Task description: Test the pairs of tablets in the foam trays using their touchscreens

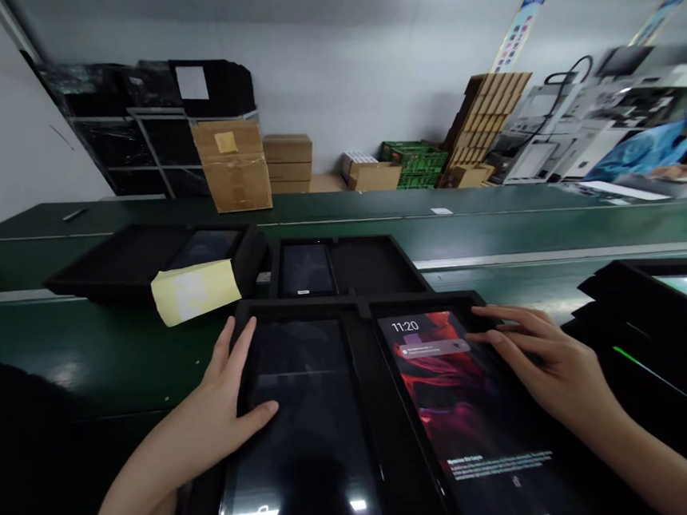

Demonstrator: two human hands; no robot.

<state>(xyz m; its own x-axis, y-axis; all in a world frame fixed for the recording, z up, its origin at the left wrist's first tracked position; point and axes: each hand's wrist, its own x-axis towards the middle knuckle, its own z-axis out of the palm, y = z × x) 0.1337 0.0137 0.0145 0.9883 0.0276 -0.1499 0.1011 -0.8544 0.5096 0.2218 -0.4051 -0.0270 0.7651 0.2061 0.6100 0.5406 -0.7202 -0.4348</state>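
Note:
Two tablets lie side by side in a black foam tray point(363, 344) in front of me. The left tablet point(303, 421) has a dark, glossy screen with light reflections. On the right tablet point(446, 409) a lit screen shows 11:20, a notification bar and a red and black picture. My left hand point(232, 395) rests at the left tablet's upper left edge, fingers apart, the thumb over the screen. At the right tablet's upper right edge lies my right hand point(545, 356), its fingers stretched out and one fingertip near the notification bar. Neither hand grips anything.
Behind stands another foam tray point(380, 262) with a dark tablet point(307, 269) in its left slot. Stacked trays point(120, 257) and a yellow paper point(196, 293) are at left. More black trays point(643, 319) stand at right. A cardboard box point(233, 167) stands at the back; a person in blue sits far right.

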